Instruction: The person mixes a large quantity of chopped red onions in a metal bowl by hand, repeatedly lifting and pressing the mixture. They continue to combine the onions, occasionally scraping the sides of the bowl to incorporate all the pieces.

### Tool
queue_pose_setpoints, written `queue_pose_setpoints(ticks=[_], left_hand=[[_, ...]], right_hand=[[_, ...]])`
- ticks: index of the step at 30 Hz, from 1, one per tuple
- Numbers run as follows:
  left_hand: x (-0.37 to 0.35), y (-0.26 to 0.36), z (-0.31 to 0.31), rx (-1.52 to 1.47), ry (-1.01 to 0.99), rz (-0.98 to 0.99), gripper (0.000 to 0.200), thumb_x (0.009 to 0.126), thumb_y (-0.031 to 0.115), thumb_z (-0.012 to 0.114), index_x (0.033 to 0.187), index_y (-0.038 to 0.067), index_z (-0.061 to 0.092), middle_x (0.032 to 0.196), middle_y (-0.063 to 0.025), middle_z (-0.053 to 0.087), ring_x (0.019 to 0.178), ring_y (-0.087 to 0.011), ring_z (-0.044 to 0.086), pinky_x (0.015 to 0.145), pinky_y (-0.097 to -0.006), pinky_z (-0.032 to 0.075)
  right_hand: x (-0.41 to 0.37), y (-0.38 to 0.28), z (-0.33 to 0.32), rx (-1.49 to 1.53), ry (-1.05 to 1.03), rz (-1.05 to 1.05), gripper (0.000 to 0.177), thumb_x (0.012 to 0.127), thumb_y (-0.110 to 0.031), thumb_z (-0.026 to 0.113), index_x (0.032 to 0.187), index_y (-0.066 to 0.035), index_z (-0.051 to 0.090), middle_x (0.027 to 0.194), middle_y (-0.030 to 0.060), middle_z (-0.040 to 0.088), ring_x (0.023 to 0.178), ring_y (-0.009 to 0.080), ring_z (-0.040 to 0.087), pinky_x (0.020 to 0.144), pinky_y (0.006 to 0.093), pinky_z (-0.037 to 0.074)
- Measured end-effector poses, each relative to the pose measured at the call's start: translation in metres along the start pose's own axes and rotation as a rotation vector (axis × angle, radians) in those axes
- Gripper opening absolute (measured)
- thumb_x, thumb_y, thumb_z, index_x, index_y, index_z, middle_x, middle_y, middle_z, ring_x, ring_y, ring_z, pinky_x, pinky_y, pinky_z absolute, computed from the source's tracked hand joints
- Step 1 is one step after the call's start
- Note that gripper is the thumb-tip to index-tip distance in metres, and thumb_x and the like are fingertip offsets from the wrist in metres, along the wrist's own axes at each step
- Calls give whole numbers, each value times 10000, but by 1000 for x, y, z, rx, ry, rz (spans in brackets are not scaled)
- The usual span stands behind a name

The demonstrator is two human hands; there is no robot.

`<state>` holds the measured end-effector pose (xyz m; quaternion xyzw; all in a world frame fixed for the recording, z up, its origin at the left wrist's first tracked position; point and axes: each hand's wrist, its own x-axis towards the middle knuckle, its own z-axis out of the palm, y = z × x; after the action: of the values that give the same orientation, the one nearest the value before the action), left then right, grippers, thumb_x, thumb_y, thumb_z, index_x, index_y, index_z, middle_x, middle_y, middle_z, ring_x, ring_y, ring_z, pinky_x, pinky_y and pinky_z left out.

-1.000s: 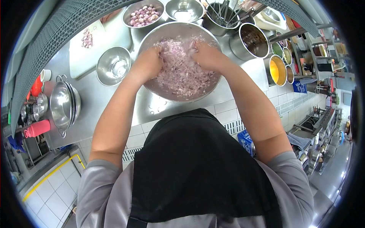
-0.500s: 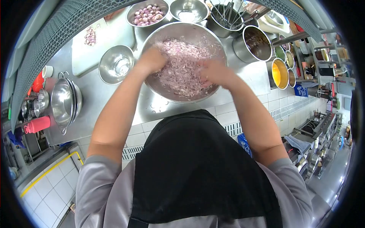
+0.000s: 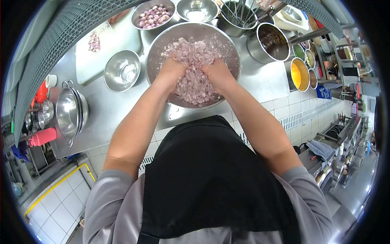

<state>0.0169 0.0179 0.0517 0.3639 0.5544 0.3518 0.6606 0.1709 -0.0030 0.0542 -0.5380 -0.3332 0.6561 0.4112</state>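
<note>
Left hand (image 3: 172, 72) and right hand (image 3: 219, 73) work side by side, fingers sunk in the sliced shallots (image 3: 195, 53); grip impossible to tell. One big bowl (image 3: 151, 57) holds that pile. Left of it, one empty bowl (image 3: 122, 73); beyond it, two: shallot bowl (image 3: 153, 14), steel bowl (image 3: 198, 10).

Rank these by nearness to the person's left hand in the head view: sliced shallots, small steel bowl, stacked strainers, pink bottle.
1. sliced shallots: centre, touching the left hand.
2. small steel bowl: just left of it.
3. stacked strainers: farther left, near the counter edge.
4. pink bottle: far left, beyond the strainers.
</note>
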Motion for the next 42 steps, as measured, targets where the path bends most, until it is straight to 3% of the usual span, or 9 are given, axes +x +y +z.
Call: queue_pose_setpoints(ticks=[5,14,19,22,25,29,34,40,42], left_hand=[[2,-7,1,115,52,183,373,836,56,597,1198,-22,546,1090,-136,622,935,-205,600,763,-325,489],[7,-12,7,55,129,-68,352,884,183,502,1066,-105,589,960,-209,635,865,-286,619,722,-367,474],[-4,13,7,-437,160,-291,645,906,525,487,1180,-59,491,1087,-200,588,1000,-297,595,852,-431,493],[-9,11,-4,-496,-93,-261,573,911,495,496,1181,-11,499,1106,-174,591,1029,-293,587,877,-435,487],[-15,11,-9,-442,-244,-224,424,962,327,464,1209,-16,501,1098,-144,599,952,-257,612,797,-376,529],[-10,-3,-3,-293,-104,-244,352,936,299,541,1171,37,528,1049,-122,623,912,-205,623,741,-349,526],[-18,-1,1,-489,-137,-287,418,917,344,569,1176,18,533,1061,-113,621,910,-201,619,720,-311,516],[-31,18,11,375,145,-64,430,912,324,574,1021,-91,581,832,-107,601,679,-160,543,548,-339,446],[-11,-12,7,174,189,11,384,911,299,567,1005,-73,588,826,-112,612,669,-174,559,565,-347,461]], right_hand=[[-1,-14,3,-92,22,-23,469,808,-122,680,1155,124,480,1067,185,601,953,212,596,783,320,498],[7,-12,-5,-200,3,123,512,824,-195,673,1147,156,487,1068,190,602,905,223,611,752,332,505],[-7,-20,-12,-327,-156,54,562,805,-174,677,1249,92,457,1097,191,589,975,236,594,797,330,497],[-18,-34,-10,-101,-199,44,647,791,-190,692,1334,18,406,1135,185,573,1012,244,577,854,339,476],[-34,-51,-2,-620,-261,-96,699,781,-236,706,1363,-18,385,1172,193,559,1076,274,556,925,368,439],[3,13,-2,-1023,-52,-457,560,780,-235,667,1261,-13,485,1206,264,518,1111,373,519,949,409,418],[-6,4,5,-1147,-39,-492,432,797,-184,611,1181,0,538,1179,284,527,1123,419,487,965,448,395],[5,-11,12,-1032,13,-520,376,793,-118,563,1160,-35,560,1113,227,579,1039,388,547,919,446,429],[15,0,14,-940,61,-454,416,791,-128,565,1194,-31,534,1134,237,570,1047,393,544,940,443,416]])
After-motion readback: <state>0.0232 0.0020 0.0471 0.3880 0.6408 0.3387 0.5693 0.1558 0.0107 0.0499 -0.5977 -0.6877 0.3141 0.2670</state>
